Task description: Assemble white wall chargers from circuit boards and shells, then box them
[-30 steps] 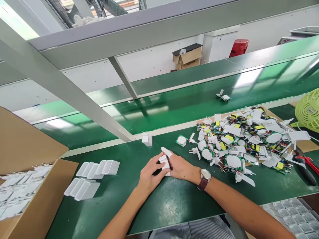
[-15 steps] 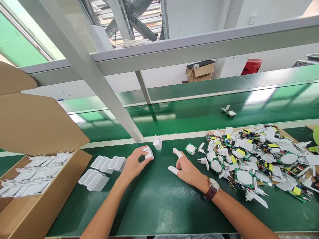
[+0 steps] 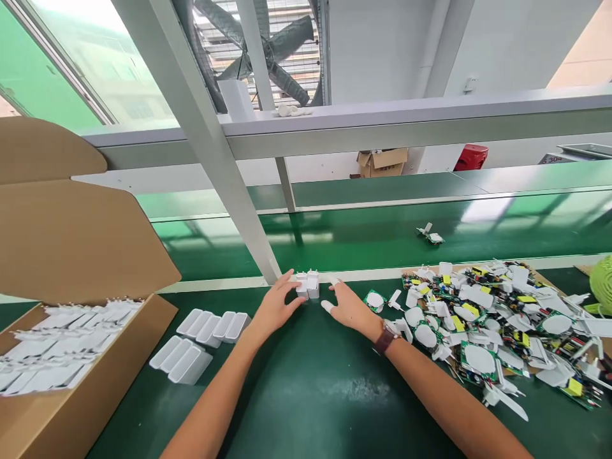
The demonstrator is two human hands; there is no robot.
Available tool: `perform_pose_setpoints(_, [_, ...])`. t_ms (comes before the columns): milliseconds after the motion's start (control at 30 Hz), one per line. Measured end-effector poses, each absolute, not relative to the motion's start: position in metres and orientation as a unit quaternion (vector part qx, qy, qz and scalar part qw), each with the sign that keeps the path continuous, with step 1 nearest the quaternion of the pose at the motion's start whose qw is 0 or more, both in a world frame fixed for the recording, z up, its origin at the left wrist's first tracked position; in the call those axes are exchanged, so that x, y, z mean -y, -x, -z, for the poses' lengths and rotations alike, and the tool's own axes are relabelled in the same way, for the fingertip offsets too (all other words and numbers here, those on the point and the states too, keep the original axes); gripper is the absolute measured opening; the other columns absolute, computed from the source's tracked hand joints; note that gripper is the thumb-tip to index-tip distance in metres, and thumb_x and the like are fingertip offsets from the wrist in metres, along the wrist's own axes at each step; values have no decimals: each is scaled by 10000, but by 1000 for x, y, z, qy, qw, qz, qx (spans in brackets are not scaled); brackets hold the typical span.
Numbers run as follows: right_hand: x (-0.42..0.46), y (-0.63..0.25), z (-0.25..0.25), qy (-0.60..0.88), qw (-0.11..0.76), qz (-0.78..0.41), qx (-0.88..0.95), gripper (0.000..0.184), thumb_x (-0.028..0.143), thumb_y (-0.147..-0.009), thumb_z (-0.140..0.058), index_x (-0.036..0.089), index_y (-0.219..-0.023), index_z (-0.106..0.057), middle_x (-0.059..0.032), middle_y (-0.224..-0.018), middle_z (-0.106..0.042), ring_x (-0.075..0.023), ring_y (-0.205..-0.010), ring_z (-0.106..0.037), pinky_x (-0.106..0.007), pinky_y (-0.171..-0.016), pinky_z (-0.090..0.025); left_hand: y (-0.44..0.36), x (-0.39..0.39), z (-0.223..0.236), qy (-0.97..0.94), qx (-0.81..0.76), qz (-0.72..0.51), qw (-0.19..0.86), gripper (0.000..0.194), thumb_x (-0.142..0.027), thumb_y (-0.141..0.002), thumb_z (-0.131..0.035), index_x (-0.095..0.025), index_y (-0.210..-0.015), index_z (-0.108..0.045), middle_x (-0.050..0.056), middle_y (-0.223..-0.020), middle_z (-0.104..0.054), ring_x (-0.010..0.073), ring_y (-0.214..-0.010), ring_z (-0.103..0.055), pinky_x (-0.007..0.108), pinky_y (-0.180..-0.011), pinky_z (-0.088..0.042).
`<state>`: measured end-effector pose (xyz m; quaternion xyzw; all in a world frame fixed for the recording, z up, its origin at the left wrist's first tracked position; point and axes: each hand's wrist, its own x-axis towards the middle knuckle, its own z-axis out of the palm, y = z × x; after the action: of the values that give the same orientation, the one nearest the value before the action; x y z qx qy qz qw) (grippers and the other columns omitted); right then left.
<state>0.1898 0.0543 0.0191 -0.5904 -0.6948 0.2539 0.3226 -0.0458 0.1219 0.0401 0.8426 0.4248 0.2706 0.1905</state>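
Two small white charger bodies [image 3: 308, 285] stand side by side at the far edge of the green bench [image 3: 306, 395]. My left hand [image 3: 273, 307] reaches to the left one, with thumb and fingertips loosely closed on it. My right hand [image 3: 347, 305] lies just right of the pair with its fingers apart and nothing in it. White finger cots cover its thumb and forefinger, and a wristwatch [image 3: 385, 338] is on that wrist.
An open cardboard box [image 3: 90, 389] of white parts stands at the left, with two rows of white covers [image 3: 210, 325] beside it. A heap of circuit boards and plug parts [image 3: 482, 319] fills the right. Behind run a green conveyor belt [image 3: 373, 239] and a slanted white post [image 3: 215, 166].
My left hand carried the white charger body forward and set it against the one standing at the bench's far edge. My right hand moved forward beside them. The view tilted up.
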Motion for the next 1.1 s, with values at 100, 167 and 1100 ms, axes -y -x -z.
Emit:
perform_pose_setpoints(100, [-26, -233, -28, 620, 249, -163, 726, 590, 228, -871, -653, 98, -1424, -494, -232, -1455, -535, -365, -1365, -482, -531, -1139, -379, 90, -107, -64, -865, -419, -272, 45, 399, -526, -954, -573, -237, -1207, -679, 117, -1491, -558, 328, -1371, -538, 552, -1161, -430])
perform_pose_setpoints(167, [-10, -259, -31, 664, 147, -89, 728, 497, 226, -856, -669, 84, -1323, -574, -246, -1368, -594, -383, -1271, -545, -521, -1070, -419, 127, -98, -76, -863, -438, -249, -33, 424, -587, -936, -572, -225, -1099, -721, 129, -1481, -560, 381, -1414, -474, 610, -1160, -397])
perform_pose_setpoints(1100, [46, -245, 4, 581, 303, -154, 740, 534, 166, -826, -614, 182, -1357, -551, -135, -1198, -654, -297, -1171, -601, -492, -1011, -525, 6, -41, -21, -827, -370, -238, 350, 811, -542, -694, -870, -234, -1362, -528, 116, -1373, -619, 276, -1117, -686, 417, -957, -595])
